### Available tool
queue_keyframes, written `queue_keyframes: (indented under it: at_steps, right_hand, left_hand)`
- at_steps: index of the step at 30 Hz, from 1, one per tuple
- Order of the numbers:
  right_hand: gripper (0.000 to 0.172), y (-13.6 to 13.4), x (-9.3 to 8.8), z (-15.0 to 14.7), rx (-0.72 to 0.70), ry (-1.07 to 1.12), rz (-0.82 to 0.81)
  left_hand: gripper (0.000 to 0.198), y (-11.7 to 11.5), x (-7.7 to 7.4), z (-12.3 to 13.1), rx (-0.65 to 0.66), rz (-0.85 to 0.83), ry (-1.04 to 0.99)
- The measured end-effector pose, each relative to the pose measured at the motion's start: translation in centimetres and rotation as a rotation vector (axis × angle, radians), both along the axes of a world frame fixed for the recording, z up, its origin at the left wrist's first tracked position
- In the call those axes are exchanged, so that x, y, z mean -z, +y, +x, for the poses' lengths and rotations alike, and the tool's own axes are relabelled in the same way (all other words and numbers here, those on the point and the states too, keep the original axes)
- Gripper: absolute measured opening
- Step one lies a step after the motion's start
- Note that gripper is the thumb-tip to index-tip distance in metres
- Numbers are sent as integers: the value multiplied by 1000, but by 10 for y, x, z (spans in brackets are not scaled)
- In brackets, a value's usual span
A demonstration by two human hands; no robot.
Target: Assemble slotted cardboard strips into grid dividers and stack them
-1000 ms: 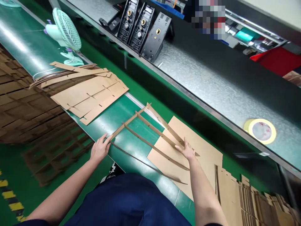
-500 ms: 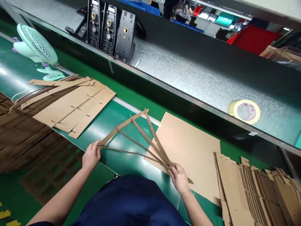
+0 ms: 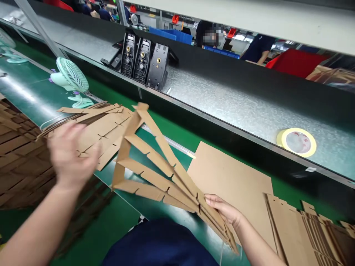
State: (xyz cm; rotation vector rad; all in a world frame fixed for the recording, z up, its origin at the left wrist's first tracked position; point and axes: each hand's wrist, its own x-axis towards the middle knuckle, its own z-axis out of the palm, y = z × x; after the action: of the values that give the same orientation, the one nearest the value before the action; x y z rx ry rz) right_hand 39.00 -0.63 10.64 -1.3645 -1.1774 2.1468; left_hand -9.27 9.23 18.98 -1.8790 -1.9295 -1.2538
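Observation:
My right hand (image 3: 220, 207) grips a bundle of slotted cardboard divider strips (image 3: 163, 166) near their gathered end. At the other end these strips fan apart, joined to one cross strip (image 3: 124, 151). Blurred by motion, my left hand (image 3: 70, 151) is off the strips, its fingers spread and nothing visible in them. It hovers in front of a pile of slotted cardboard pieces (image 3: 104, 129) on the green bench. Under and beyond my right hand lies a plain cardboard sheet (image 3: 233, 173), flat on the bench.
Stacked slotted cardboard (image 3: 294, 229) fills the bench's right end. Assembled cardboard grids (image 3: 22, 155) stand at the left. A mint clip fan (image 3: 72, 75) is near the rail. On the raised metal shelf sit black plastic parts (image 3: 158, 66) and a yellow tape roll (image 3: 296, 142). People work beyond.
My left hand has let go of the cross strip and moved left toward the cardboard pile. The divider strips have been raised and turned, showing their slots. The view has shifted.

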Motion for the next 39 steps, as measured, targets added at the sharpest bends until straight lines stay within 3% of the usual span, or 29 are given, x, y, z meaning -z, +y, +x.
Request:
queue_keyframes:
  at_steps: [2, 6, 8, 10, 12, 15, 17, 20, 22, 27, 30, 32, 36, 37, 39]
  right_hand:
    - [53, 12, 23, 9, 43, -60, -36]
    - [64, 37, 49, 43, 184, -381, 37]
    - [66, 46, 54, 59, 206, -490, 105]
    - [67, 50, 58, 68, 116, -595, 202]
    - [64, 53, 65, 68, -74, -796, 315]
    - [39, 66, 75, 66, -289, -1223, 401]
    - [35, 82, 75, 69, -247, -1434, 438]
    - [43, 100, 67, 74, -26, -1601, 567]
    - [46, 96, 63, 69, 1, -1558, 629]
    - [44, 37, 78, 26, -340, -1080, 582]
    - [24, 19, 89, 16, -410, -1235, 546]
    - [29, 25, 88, 24, -325, -1409, 571]
    - [42, 48, 70, 44, 53, -1646, 727]
    - [43, 49, 66, 44, 99, -1642, 734]
    - [43, 41, 62, 36, 29, -1507, 696]
  left_hand:
    - [55, 18, 36, 34, 11, -202, 102]
    - [62, 17, 139, 72, -32, -813, 213]
    - [63, 5, 177, 75, -46, -928, 238]
    - [62, -5, 197, 74, -69, -912, 256]
    - [60, -11, 205, 72, -90, -859, 278]
    - [60, -13, 206, 72, -102, -817, 317]
    - [60, -14, 207, 73, -105, -801, 339]
    - [60, -16, 208, 74, -118, -788, 345]
    - [59, -17, 209, 75, -124, -785, 346]
    - [59, -20, 208, 76, -129, -756, 365]
    - [58, -22, 208, 75, -127, -756, 367]
    - [59, -25, 208, 75, -123, -761, 371]
    - [57, -30, 210, 75, -127, -744, 371]
    - [57, -31, 210, 75, -128, -735, 368]
    - [56, -32, 211, 75, -126, -719, 359]
